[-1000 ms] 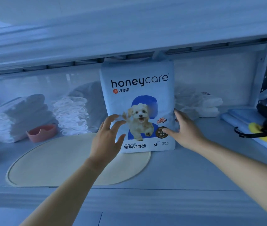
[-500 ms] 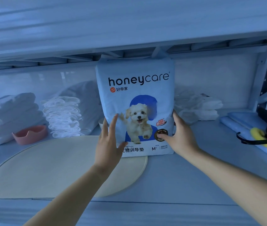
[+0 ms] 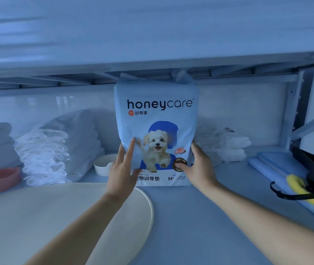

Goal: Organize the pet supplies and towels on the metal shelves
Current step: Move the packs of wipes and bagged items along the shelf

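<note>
A person steadies a pack of pet training pads (image 3: 156, 131) on a metal shelf (image 3: 200, 217), midway along its length and toward the back edge. The left hand (image 3: 122, 169) lies flat against the pack's lower left front, fingers straight and gripping nothing. The right hand (image 3: 200, 167) clasps the lower right corner, thumb across the printed face and fingers wrapped round the side. With 2 hands low on either flank, the hold looks meant to square the soft pack up and stop it toppling.

The pack stands upright, its long axis vertical and its printed front facing the shelf's open front edge. Its top reaches close under the upper shelf (image 3: 152, 60); whether it touches cannot be told. Its base sits just beyond the far right rim of a round mat (image 3: 56, 217).

Folded white towels (image 3: 43, 153) are stacked toward the left end, with a white bowl (image 3: 102, 166) between them and the pack. More folded towels (image 3: 227, 146) lie behind the pack's right side.
</note>
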